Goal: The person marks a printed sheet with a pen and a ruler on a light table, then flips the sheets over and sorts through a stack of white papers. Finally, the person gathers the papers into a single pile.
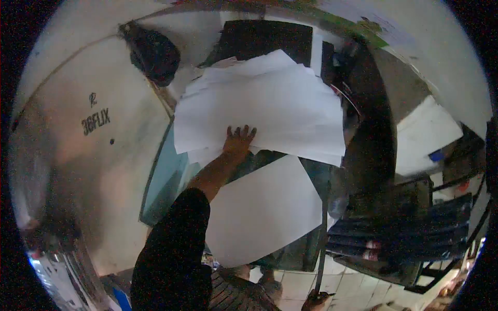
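My left hand [240, 141] lies with its fingers spread on the near edge of a large, uneven pile of white paper sheets [264, 109]. Nearer to me, a single white sheet [267, 210] lies at an angle on a dark glassy tabletop [295, 254]. My right hand [314, 300] is low in the view, partly cut off by the frame, with its fingers curled. A small dark thing sticks out beside it, too blurred to name. A long dark strip [322, 233] runs along the table's right side down to that hand.
At left stands a pale panel [104, 155] marked "36FLIX". A dark bundle [154, 54] is beyond it. On the right are a dark slatted chair or rack [399, 238] and a white sheet-like surface [425, 137]. Pale floor tiles [332, 282] show below.
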Available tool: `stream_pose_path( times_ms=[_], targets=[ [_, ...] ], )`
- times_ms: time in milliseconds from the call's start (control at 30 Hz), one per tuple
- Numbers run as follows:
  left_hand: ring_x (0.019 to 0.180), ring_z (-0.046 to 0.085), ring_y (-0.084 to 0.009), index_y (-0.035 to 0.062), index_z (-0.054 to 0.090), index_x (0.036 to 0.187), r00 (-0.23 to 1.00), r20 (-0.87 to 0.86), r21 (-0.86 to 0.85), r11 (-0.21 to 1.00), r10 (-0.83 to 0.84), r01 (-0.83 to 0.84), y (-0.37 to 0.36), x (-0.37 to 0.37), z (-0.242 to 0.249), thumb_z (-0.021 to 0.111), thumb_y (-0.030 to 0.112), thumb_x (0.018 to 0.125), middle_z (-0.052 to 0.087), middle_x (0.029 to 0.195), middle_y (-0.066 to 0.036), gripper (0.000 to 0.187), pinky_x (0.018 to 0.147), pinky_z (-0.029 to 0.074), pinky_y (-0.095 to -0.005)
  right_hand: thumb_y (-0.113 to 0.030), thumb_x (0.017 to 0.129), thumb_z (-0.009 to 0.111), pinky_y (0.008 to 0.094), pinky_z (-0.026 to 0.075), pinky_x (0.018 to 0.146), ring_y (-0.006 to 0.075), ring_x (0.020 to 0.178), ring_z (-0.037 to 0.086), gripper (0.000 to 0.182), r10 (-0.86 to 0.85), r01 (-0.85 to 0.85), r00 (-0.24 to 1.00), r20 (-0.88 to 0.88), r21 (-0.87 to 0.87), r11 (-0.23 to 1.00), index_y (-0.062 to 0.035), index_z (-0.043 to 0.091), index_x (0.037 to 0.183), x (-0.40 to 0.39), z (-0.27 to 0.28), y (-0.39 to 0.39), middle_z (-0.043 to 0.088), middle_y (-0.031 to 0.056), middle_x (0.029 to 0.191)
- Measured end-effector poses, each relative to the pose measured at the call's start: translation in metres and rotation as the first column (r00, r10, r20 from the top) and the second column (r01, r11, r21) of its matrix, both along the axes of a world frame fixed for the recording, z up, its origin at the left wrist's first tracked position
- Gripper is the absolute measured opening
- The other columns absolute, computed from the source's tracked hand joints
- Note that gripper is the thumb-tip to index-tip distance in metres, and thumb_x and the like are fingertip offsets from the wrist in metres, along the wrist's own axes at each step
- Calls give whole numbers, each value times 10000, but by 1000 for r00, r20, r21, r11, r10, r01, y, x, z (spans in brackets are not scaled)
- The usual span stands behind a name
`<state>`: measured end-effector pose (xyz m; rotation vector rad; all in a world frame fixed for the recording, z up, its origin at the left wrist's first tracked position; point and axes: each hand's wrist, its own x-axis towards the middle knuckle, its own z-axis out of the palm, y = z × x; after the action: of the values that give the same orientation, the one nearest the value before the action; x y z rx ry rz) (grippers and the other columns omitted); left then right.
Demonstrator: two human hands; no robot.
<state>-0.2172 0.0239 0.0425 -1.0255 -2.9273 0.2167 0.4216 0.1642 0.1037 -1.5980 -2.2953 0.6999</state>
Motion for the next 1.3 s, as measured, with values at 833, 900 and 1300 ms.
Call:
stream_pose_path(
  times_ms=[833, 900, 1300],
  targets=[
    [924, 692, -352, 84, 656, 1073, 773, 570, 576, 807, -279, -134, -138, 281, 7, 606, 149, 862, 673, 1039, -147, 226, 706, 573, -485, -119, 880, 725, 403, 443, 735, 272, 759, 504, 273, -167, 177, 983, -81, 140, 974, -18, 475, 924, 90, -48, 15, 570, 139, 839],
    [954, 685, -355, 90, 655, 1095, 821, 570, 97, 995, -37, -22, -116, 329, 57, 608, 144, 865, 663, 1071, -152, 241, 720, 578, -487, -167, 958, 673, 353, 399, 683, 201, 788, 429, 265, -185, 180, 974, -131, -51, 982, -11, 460, 983, 100, -70, 45, 493, 94, 847],
    [1283, 485, -368, 65, 510, 1373, 906, 420, 224, 963, 43, -149, -144, 425, 0, 674, 484, 834, 502, 1374, -193, 702, 935, 494, -538, -230, 920, 743, 371, 504, 885, 286, 1012, 610, 536, 86, -30, 943, -321, 175, 984, 25, 517, 1333, -14, -25, 120, 651, 193, 1129]
  ],
)
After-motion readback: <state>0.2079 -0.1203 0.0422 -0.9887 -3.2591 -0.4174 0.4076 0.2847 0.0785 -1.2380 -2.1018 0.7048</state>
